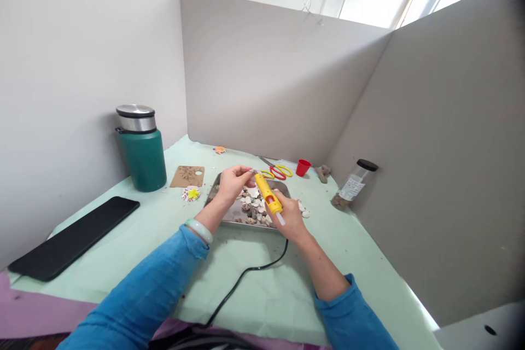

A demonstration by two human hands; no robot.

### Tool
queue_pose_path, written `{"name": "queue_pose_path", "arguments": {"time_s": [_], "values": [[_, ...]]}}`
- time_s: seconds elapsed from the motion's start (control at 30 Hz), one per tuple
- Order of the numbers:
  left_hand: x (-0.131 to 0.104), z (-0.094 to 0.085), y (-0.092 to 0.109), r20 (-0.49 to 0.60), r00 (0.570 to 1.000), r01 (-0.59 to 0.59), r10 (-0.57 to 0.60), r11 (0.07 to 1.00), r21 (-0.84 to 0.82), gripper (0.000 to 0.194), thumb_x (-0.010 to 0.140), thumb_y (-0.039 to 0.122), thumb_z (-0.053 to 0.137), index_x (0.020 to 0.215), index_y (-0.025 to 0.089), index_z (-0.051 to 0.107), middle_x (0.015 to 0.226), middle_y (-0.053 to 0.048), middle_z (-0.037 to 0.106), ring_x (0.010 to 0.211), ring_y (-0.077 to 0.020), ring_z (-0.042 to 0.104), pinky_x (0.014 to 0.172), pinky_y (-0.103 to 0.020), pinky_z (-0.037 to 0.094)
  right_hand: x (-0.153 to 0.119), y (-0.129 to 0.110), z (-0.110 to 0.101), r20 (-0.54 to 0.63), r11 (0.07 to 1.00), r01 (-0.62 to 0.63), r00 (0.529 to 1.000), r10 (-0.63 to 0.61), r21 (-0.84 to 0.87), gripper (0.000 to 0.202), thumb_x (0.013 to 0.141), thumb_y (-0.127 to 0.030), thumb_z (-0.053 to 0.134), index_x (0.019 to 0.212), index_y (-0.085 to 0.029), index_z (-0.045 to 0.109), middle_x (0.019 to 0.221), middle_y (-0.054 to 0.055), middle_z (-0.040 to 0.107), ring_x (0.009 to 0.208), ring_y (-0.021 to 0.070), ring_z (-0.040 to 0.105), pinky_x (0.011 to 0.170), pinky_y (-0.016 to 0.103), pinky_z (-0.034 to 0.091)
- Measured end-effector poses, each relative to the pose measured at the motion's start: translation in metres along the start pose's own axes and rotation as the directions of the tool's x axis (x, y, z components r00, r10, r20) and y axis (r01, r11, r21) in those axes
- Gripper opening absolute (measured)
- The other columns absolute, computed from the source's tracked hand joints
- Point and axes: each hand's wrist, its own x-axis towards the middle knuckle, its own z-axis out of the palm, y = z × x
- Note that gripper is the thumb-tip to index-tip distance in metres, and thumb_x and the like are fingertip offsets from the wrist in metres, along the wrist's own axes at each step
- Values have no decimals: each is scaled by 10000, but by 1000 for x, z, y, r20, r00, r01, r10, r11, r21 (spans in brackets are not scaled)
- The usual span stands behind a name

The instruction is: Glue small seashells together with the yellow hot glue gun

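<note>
My right hand (289, 216) is wrapped round a yellow hot glue gun (267, 192), with a clear glue stick poking out of its rear end. The gun's nozzle points away from me, up to the fingers of my left hand (234, 183). Those fingers are pinched together at the nozzle on something small and pale that I cannot make out. Below both hands lies a metal tray (233, 215) with many shells (253, 209) and small stones in it. A black cord (250, 269) runs from under my right hand toward me.
Behind the tray are scissors (279, 173) and a red cup (303, 168). A jar (353, 185) leans at the right wall. On the left stand a green bottle (143, 158), a black flat pad (77, 235), a brown card (187, 176) and a round piece with a yellow star (192, 193).
</note>
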Motion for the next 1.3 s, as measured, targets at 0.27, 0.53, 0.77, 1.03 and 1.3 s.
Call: {"name": "queue_pose_path", "arguments": {"time_s": [0.27, 0.53, 0.77, 1.03, 1.3], "values": [[2, 0, -2, -1, 1000, 16, -16, 1000, -23, 248, 635, 298, 687, 787, 108, 639, 632, -33, 658, 499, -129, 604, 513, -252, 511, -1, 1, 1, -1, 1000, 16, 1000, -16, -7, 185, 722, -192, 506, 894, -182, 573, 656, -10, 554, 559, 124, 479, 540, 222, 329], [0, 1, 2, -21, 1000, -10, 10, 1000, -2, 270, 631, 321, 705, 776, 104, 634, 579, -28, 638, 495, -126, 595, 529, -249, 508, -1, 3, 2, -13, 1000, -2, 1000, 2, -22, 163, 706, -178, 508, 864, -183, 549, 633, -19, 515, 545, 122, 451, 525, 223, 309], [2, 0, -3, 14, 1000, -7, 7, 1000, 27, 232, 653, 291, 667, 799, 112, 647, 590, -25, 642, 495, -135, 606, 505, -245, 507, -1, 2, 1, -1, 1000, 0, 1000, 0, -10, 151, 725, -185, 505, 867, -181, 559, 646, -12, 528, 546, 122, 460, 529, 224, 317], [2, 0, -3, 21, 1000, -1, 0, 999, 32, 204, 648, 267, 661, 784, 115, 650, 592, -24, 647, 500, -136, 609, 507, -244, 507, 0, -2, 0, 7, 1000, -4, 1000, 4, -14, 173, 756, -219, 495, 904, -182, 577, 660, -2, 557, 553, 126, 480, 530, 220, 337], [-1, 0, 3, -12, 1000, -2, 2, 1000, 2, 285, 630, 333, 707, 786, 104, 639, 578, -31, 641, 500, -131, 597, 524, -248, 497, -1, 0, 0, -11, 999, -2, 1000, 1, -51, 173, 714, -193, 480, 865, -184, 563, 627, -7, 537, 536, 129, 464, 514, 224, 322]]}}
